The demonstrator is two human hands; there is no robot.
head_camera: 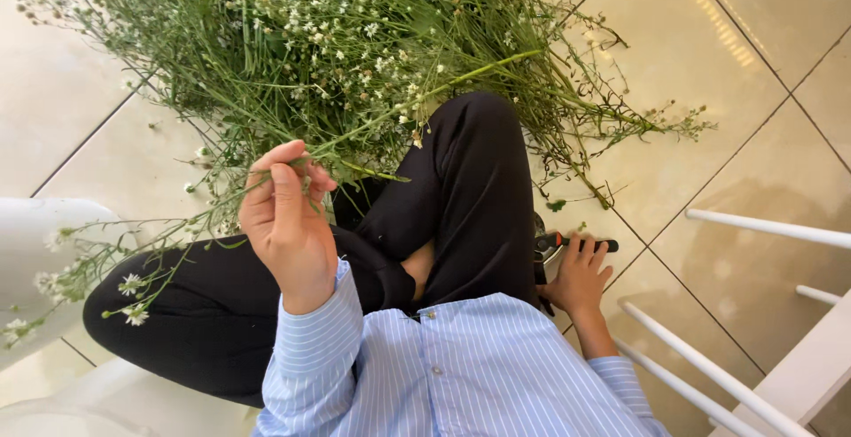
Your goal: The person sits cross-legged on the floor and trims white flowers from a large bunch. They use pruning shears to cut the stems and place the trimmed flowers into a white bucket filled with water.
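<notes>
I sit cross-legged on a tiled floor in black trousers and a striped blue shirt. My left hand (pixel 285 211) is raised and closed around thin green stems with small white flowers (pixel 133 286) that trail off to the left. My right hand (pixel 581 273) rests low by my right knee, fingers on a pair of pruning shears with a black and red handle (pixel 581 243) lying on the floor. A large heap of green stems with tiny white blossoms (pixel 355 38) lies in front of my legs.
Beige glossy floor tiles (pixel 727 74) surround me. White rails of a chair or rack (pixel 762 224) stand at the right. A white rounded object (pixel 35 260) sits at the left edge. Loose stems reach out to the right (pixel 656 122).
</notes>
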